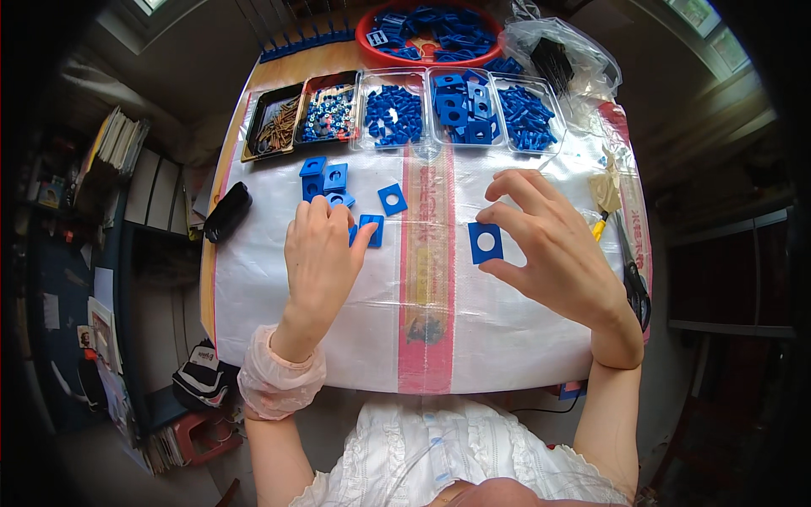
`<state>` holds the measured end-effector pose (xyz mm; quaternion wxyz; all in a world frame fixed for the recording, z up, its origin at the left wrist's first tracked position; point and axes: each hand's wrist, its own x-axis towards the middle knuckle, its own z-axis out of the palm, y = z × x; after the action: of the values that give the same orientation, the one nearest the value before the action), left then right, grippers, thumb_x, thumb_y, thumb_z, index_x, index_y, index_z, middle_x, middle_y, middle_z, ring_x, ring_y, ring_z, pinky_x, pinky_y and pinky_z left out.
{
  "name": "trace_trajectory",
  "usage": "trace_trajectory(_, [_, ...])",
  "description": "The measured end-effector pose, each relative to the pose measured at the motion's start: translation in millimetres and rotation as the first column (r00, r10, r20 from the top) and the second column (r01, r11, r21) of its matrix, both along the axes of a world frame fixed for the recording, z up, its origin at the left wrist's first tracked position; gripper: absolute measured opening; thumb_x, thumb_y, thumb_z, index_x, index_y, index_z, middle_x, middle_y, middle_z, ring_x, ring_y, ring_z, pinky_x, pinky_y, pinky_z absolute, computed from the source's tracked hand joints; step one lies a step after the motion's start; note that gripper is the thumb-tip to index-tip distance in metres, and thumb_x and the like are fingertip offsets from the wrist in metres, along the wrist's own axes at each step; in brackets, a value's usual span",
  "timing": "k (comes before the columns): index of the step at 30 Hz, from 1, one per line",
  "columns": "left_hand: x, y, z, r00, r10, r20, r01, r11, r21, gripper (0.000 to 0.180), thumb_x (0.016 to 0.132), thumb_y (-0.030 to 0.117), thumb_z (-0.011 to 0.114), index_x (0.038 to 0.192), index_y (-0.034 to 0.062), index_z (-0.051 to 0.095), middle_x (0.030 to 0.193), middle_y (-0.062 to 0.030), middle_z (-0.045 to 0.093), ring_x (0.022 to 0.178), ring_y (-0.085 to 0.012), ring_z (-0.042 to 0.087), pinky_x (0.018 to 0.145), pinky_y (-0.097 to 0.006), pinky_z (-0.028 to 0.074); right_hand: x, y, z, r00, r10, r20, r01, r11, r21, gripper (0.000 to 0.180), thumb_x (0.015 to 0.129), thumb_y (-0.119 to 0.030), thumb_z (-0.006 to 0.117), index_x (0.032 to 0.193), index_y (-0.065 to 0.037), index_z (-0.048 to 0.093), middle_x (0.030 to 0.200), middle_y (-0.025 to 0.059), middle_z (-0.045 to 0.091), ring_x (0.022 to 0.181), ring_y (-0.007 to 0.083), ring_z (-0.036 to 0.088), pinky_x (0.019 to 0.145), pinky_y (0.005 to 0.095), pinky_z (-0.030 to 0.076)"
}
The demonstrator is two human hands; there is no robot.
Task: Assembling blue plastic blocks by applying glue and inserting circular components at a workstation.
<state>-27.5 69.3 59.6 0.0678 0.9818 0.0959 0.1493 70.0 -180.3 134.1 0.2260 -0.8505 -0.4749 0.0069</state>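
My right hand pinches a flat blue square plate with a round hole, held by its edges between thumb and fingers above the right of the table. At the left, my left hand is bent down over the table; a bit of a blue plastic piece shows between its thumb and fingers, which hide most of it. Just beyond the left thumb lies another blue piece. A loose blue square plate with a hole rests nearby. Several blue pieces are clustered past my left fingertips.
Along the back stand a black tray of brass-coloured parts, another black tray of small rings, and clear trays of blue parts. Behind them sits a red basin. A black case lies left; scissors lie right.
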Motion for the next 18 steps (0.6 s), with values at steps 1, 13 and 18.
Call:
trace_trajectory(1, [4, -2, -5, 1.0, 0.004, -0.022, -0.003, 0.999, 0.044, 0.028, 0.079, 0.026, 0.08, 0.083, 0.0042, 0.063, 0.085, -0.0082, 0.054, 0.086, -0.0247, 0.053, 0.075, -0.038, 0.042, 0, 0, 0, 1.0, 0.001, 0.003, -0.001, 1.0, -0.001, 0.032, 0.067, -0.01, 0.085, 0.094, -0.003, 0.069, 0.115, 0.0092, 0.059, 0.115, 0.0275, 0.054, 0.093, 0.0384, 0.049])
trace_trajectory(13, [13, -11, -9, 0.982, -0.184, -0.041, 0.168, 0.953, -0.251, 0.022, 0.082, 0.018, 0.076, 0.09, 0.0028, 0.062, 0.091, -0.0084, 0.058, 0.09, -0.0239, 0.057, 0.077, -0.036, 0.043, 0, -2, -3, 1.0, 0.005, -0.013, -0.005, 1.0, -0.008, 0.034, 0.067, -0.011, 0.085, 0.095, -0.004, 0.067, 0.115, 0.0097, 0.058, 0.115, 0.0284, 0.054, 0.093, 0.0388, 0.049])
trace_trajectory(18, [16, -17, 11, 0.939, -0.344, -0.018, 0.085, 0.283, -0.955, 0.019, 0.095, 0.017, 0.065, 0.107, 0.0023, 0.062, 0.108, -0.0063, 0.065, 0.107, -0.0148, 0.06, 0.086, -0.029, 0.048, 0, 1, 1, 1.0, -0.005, 0.014, 0.004, 0.998, 0.061, 0.037, 0.066, -0.01, 0.085, 0.097, -0.004, 0.066, 0.116, 0.0099, 0.058, 0.115, 0.0298, 0.055, 0.093, 0.0401, 0.049])
